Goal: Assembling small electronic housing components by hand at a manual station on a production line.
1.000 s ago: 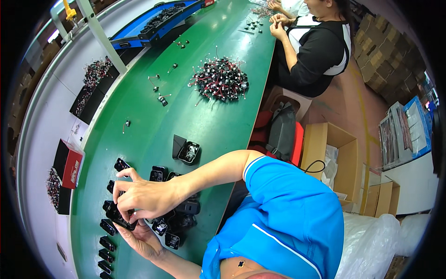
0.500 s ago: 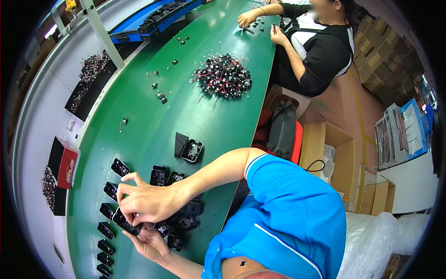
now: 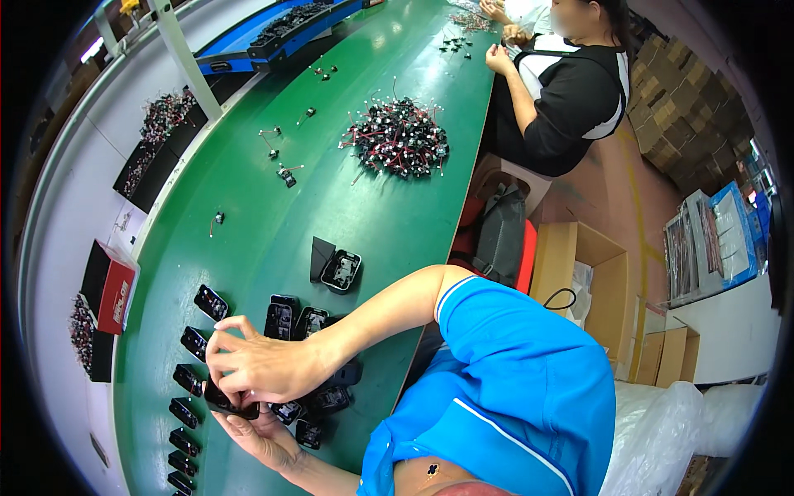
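Observation:
My right hand (image 3: 260, 368) and my left hand (image 3: 258, 436) meet low at the left over the green belt (image 3: 389, 223). Together they grip a small black plastic housing (image 3: 225, 404); the right hand's fingers press on it from above and the left hand cups it from below. A row of similar black housings (image 3: 187, 387) lies just left of my hands. A loose cluster of more housings (image 3: 291, 317) lies just beyond them. An open black housing (image 3: 341, 270) sits farther up the belt.
A pile of black wired parts (image 3: 399, 137) lies mid-belt, with a few scattered ones nearby. Another person in black (image 3: 571, 95) works at the far end. A red box (image 3: 116, 287) and blue trays (image 3: 248, 41) flank the left side. A black bag (image 3: 501, 236) and cardboard boxes (image 3: 579, 264) stand to the right.
My hands stay together on the black housing, shifting only slightly. The other person's hands have moved at the far end of the belt.

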Motion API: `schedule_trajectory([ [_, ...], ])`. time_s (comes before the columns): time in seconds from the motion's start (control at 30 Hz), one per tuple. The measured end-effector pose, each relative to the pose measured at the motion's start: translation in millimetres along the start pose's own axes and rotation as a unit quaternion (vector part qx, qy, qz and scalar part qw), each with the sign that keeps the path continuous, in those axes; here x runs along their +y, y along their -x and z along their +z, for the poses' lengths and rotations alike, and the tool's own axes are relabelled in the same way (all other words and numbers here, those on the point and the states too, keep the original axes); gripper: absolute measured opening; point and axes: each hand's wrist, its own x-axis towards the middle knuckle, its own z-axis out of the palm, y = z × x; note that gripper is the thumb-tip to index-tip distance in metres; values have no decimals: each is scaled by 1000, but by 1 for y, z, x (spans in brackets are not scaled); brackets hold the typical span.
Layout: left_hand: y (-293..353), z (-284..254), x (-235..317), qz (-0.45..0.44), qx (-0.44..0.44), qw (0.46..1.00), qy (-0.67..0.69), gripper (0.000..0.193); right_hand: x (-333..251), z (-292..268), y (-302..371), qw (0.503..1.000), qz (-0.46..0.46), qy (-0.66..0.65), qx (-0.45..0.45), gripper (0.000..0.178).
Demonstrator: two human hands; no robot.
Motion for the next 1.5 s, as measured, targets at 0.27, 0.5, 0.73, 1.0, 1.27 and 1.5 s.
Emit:
schedule_trajectory([
  [0.27, 2, -9, -9, 70, 18, 997, -24, 49, -1, -4, -5, 975, -109, 172, 88, 14],
  [0.5, 2, 9, -9, 53, -37, 998, 18, 39, -5, -10, -3, 973, -133, 160, 101, 16],
  [0.73, 5, 1, 4, 10, 38, 997, 66, 47, -8, -13, -8, 979, -122, 158, 38, 14],
  [1.0, -14, 14, 9, 126, 69, 953, -265, 45, 21, -72, -30, 955, 5, 287, -70, 26],
  [1.27, -8, -9, 22, 7, -107, 856, -506, 52, 123, -86, -53, 872, 116, 393, -270, 33],
  [1.5, -6, 7, 18, 38, -150, 856, -493, 57, 139, -68, -65, 839, 129, 408, -335, 34],
])
